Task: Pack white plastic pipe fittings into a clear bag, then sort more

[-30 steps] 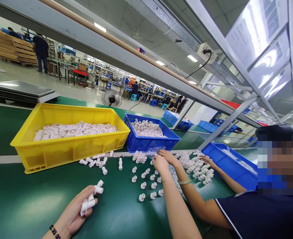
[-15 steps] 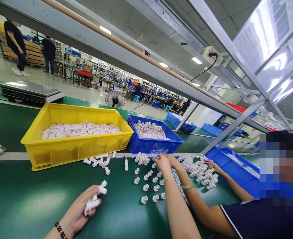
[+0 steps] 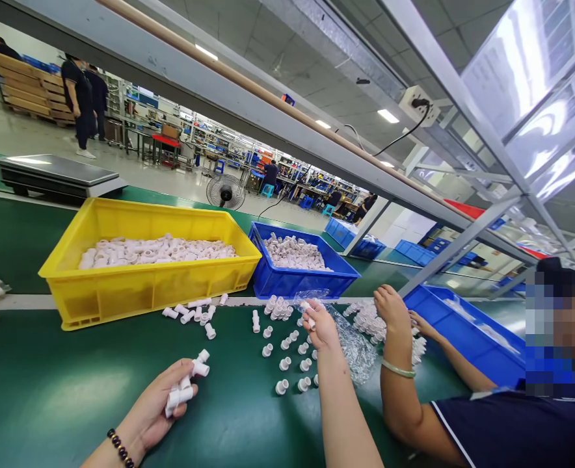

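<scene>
My left hand (image 3: 163, 406), wearing a dark beaded bracelet, is closed around several white plastic pipe fittings (image 3: 200, 368) above the green bench. Further right, my right hand (image 3: 323, 327) pinches one white fitting (image 3: 311, 321) beside a clear plastic bag (image 3: 356, 354). Below and left of that hand, short white fittings (image 3: 285, 364) stand upright in loose rows on the bench. A single fitting (image 3: 255, 321) stands apart to their left. Loose tubular fittings (image 3: 188, 317) lie in front of the yellow bin.
A yellow bin (image 3: 151, 296) and a blue bin (image 3: 309, 284), both holding white fittings, stand behind. At right, a co-worker's hands (image 3: 392, 305) hover by a cluster of fittings (image 3: 370, 323). Another blue bin (image 3: 468, 344) sits beyond. A scale (image 3: 58, 172) rests at back left.
My right hand has turned and drawn slightly towards me, and a fitting now shows in its fingers. The co-worker's near hand has moved right, away from the bag. My left hand stays nearly still.
</scene>
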A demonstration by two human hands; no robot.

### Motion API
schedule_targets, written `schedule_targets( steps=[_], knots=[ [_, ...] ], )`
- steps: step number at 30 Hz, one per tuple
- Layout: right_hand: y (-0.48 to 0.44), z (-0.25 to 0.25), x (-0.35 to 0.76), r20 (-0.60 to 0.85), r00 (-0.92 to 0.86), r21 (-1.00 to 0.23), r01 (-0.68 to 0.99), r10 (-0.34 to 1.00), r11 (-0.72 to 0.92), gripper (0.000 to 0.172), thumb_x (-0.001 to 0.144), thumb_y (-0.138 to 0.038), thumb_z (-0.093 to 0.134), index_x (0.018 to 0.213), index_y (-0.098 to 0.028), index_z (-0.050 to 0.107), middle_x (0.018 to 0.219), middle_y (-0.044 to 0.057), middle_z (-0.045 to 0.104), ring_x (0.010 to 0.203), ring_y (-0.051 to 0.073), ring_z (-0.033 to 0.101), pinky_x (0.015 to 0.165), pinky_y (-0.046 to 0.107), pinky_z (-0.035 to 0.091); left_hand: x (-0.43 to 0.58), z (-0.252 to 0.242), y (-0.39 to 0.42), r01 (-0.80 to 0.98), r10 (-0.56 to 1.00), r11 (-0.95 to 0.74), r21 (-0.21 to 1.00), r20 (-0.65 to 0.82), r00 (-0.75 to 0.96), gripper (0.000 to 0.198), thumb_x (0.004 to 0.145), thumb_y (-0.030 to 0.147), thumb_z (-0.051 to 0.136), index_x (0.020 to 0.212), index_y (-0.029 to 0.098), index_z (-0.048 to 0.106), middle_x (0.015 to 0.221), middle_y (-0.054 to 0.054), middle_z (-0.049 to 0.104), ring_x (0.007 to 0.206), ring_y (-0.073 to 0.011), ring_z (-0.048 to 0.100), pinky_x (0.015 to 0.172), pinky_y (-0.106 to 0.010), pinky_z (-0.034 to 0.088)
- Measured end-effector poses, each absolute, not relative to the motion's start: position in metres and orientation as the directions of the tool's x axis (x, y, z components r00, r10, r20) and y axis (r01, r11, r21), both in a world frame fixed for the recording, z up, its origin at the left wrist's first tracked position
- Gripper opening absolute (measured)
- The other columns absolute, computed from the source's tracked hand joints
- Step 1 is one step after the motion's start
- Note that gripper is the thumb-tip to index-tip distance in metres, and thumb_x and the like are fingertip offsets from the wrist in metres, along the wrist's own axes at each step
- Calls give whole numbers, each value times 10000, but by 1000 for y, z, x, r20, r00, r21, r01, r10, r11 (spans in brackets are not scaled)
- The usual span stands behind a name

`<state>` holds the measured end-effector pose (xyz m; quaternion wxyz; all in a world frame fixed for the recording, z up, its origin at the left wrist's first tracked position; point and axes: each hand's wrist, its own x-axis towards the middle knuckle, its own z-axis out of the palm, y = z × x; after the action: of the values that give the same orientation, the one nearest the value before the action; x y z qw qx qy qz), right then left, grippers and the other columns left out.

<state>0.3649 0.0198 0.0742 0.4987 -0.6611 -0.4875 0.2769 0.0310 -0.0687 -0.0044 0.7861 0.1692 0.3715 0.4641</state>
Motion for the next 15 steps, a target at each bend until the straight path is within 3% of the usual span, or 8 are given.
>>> schedule_targets(
  steps=[3, 8, 12, 15],
  knots=[
    [23, 73, 358, 130, 321, -834, 547, 938, -71, 258, 659, -340, 584, 856, -176, 553, 628, -11, 553, 537, 123, 515, 493, 226, 379, 31, -4, -70, -603, 856, 511, 613, -429, 289, 240, 684, 287, 690, 823, 163, 540, 738, 1, 531, 495, -60, 498, 276, -123, 292],
    [27, 66, 349, 82, 265, -515, 836, 961, -187, 53, 608, -213, 623, 637, -173, 603, 719, 44, 627, 805, 202, 577, 695, 259, 378, 30, -3, -71, -595, 860, 506, 625, -422, 288, 241, 687, 300, 684, 826, 166, 539, 745, 0, 537, 501, -62, 500, 277, -121, 284],
    [33, 56, 339, 19, 261, -317, 917, 965, -242, 48, 641, -155, 588, 672, -165, 623, 855, 96, 653, 915, 222, 573, 745, 265, 376, 32, -3, -70, -590, 861, 504, 630, -417, 291, 242, 691, 311, 680, 819, 166, 534, 765, -4, 539, 513, -64, 505, 280, -123, 286],
    [37, 54, 334, 14, 258, -279, 929, 966, -244, 79, 612, -135, 604, 687, -150, 625, 845, 120, 651, 882, 244, 588, 730, 290, 387, 32, -2, -70, -590, 862, 503, 632, -412, 294, 245, 688, 307, 684, 818, 169, 530, 745, 5, 530, 508, -62, 501, 280, -123, 285]
  ],
)
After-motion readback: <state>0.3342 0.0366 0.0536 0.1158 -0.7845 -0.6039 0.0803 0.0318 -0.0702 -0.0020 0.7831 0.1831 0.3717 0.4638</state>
